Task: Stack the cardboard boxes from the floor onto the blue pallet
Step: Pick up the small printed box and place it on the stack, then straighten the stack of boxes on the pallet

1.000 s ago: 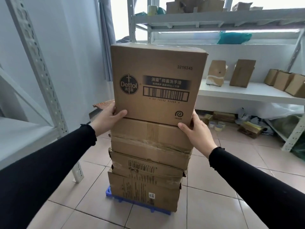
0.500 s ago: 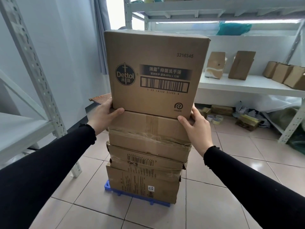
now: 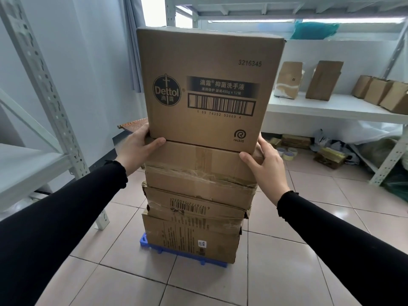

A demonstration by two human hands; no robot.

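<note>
Tiled floor unchanged; left hand (image 3: 134, 149) and right hand (image 3: 266, 164) still grip the Dettol box (image 3: 209, 89).

One view only, worn at head height, looking forward and down on a tall stack of brown cardboard boxes (image 3: 198, 164) standing close in front (wide-angle, so straight edges bow). Beneath the stack lies pale tiled floor (image 3: 287, 261); behind it, white metal shelving (image 3: 331, 107) along the far wall.
</note>
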